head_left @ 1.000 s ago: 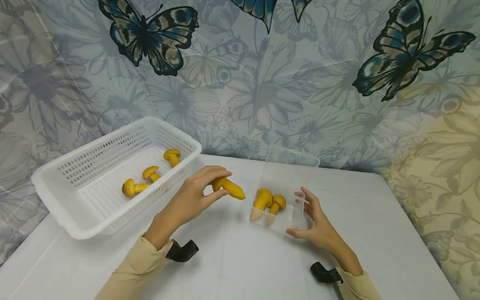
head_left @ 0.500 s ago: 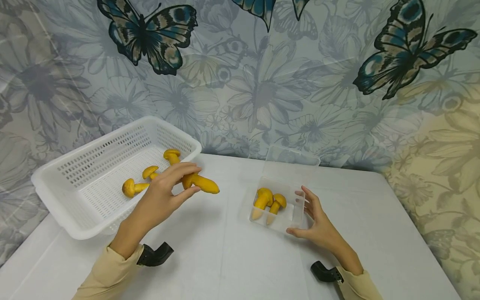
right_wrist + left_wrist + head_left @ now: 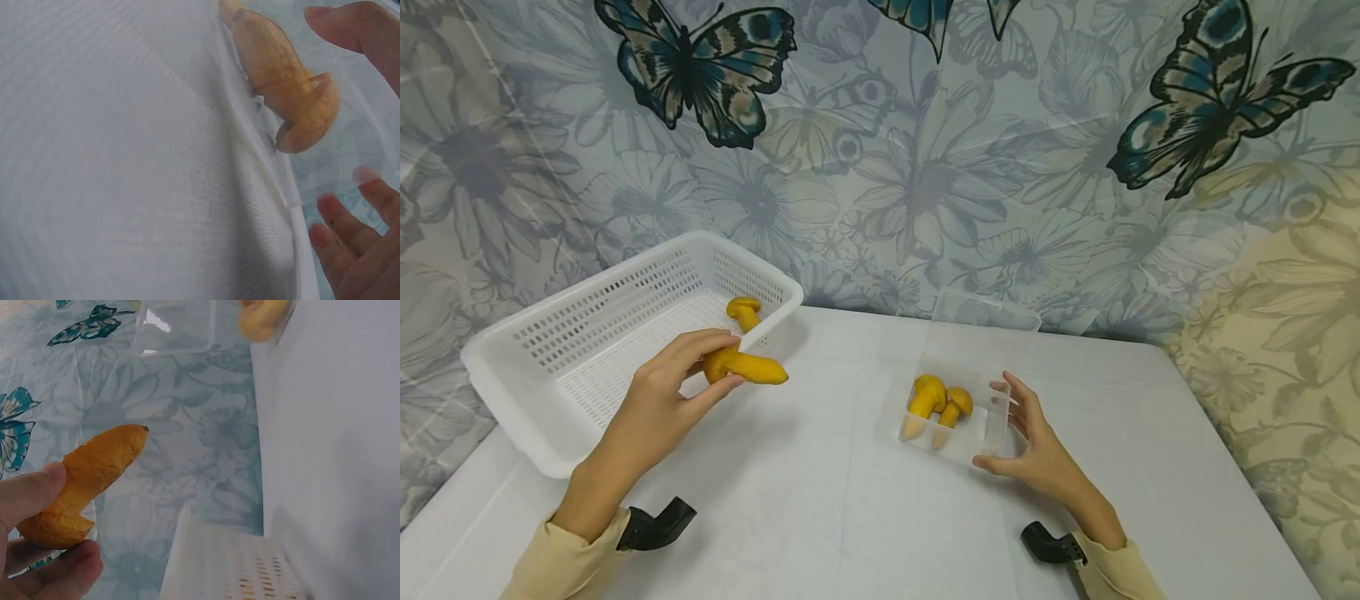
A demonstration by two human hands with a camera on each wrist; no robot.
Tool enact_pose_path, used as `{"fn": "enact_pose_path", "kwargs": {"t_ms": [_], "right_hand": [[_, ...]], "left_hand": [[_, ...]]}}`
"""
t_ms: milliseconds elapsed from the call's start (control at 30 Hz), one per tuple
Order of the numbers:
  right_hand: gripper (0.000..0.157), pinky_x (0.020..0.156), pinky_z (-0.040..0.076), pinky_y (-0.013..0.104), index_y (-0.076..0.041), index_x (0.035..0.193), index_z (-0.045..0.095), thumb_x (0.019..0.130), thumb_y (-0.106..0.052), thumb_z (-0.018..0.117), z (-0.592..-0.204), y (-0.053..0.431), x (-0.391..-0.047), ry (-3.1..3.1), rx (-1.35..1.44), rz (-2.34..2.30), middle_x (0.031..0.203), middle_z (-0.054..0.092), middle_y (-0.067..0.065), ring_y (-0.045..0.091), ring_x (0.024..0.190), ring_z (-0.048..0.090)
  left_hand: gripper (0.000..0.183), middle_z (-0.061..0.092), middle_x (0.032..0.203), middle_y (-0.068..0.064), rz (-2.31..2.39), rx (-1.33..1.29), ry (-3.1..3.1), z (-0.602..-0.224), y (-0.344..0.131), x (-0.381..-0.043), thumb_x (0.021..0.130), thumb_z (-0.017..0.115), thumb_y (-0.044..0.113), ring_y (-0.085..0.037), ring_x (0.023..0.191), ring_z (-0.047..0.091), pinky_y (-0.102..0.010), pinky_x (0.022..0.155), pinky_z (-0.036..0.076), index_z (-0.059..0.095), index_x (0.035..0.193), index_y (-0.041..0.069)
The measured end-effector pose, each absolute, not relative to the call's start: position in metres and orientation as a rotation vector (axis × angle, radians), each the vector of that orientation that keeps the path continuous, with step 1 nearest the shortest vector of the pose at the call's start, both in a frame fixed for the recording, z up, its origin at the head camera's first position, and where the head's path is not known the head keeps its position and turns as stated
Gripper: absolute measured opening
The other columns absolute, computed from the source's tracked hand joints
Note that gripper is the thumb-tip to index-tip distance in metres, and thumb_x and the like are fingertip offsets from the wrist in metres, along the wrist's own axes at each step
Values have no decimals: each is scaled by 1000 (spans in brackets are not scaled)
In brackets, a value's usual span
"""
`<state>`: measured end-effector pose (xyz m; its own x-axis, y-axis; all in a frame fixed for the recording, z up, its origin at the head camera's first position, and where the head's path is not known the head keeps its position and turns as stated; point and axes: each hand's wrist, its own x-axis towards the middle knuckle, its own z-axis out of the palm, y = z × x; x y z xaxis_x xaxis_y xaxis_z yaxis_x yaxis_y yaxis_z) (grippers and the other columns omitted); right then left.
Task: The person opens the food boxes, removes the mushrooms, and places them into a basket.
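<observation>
My left hand pinches a yellow mushroom by its cap, between thumb and fingers, above the near side of the white basket. In the left wrist view the mushroom's stem points up and away from the hand. Another yellow mushroom lies in the basket; the hand hides part of the inside. My right hand rests at the right side of a clear plastic box, thumb near its front corner and fingers spread along its side. Two yellow mushrooms lie in the box, side by side.
The box's clear lid stands raised at the back, near the wall cloth. A white cloth covers the table. Behind it hangs a floral sheet with butterflies. Each wrist bears a black mount.
My left hand has moved left with its mushroom, from near the box to the basket, and now hides the two nearer mushrooms there. The right hand and box have stayed put.
</observation>
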<state>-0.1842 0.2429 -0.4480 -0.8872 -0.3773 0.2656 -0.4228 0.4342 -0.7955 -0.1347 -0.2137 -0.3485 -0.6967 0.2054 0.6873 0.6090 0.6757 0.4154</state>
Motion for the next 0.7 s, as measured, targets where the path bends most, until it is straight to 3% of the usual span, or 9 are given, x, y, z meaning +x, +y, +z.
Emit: {"fn": "enact_pose_path", "kwargs": {"t_ms": [167,333,467,600,700], "right_hand": [[121,104,27,-1,-23,159,10,69,-5,89,-447,242,-183,-2608,741,1466,152,34,18,23,136,36],[121,103,26,-1,-23,159,9,69,-5,89,-447,242,-183,-2614,738,1459,152,34,18,35,136,35],[122,103,26,-1,-26,159,8,69,-8,90,-447,243,-183,-2641,710,1466,153,34,16,37,138,34],[123,105,27,0,-30,159,7,69,-10,90,-447,244,-183,-2669,682,1467,154,33,12,25,139,34],[123,104,28,1,-29,159,8,70,-10,90,-448,244,-184,-2660,690,1465,154,33,13,25,138,34]], "left_hand": [[59,66,122,-9,-805,-571,-2298,-351,-233,-130,71,84,-4,1,101,55,2,90,42,63,125,4],[59,66,120,-14,-782,-521,-2300,-353,-250,-129,69,83,-9,10,101,51,3,82,42,64,124,1],[63,65,119,-16,-803,-496,-2301,-355,-263,-127,64,82,-17,17,108,48,2,88,43,64,122,-2],[59,63,121,5,-837,-465,-2299,-355,-276,-126,67,82,-14,17,109,51,1,88,43,65,122,-1],[57,55,124,25,-865,-432,-2296,-354,-284,-125,70,81,-12,16,108,52,2,88,43,65,123,1]]}}
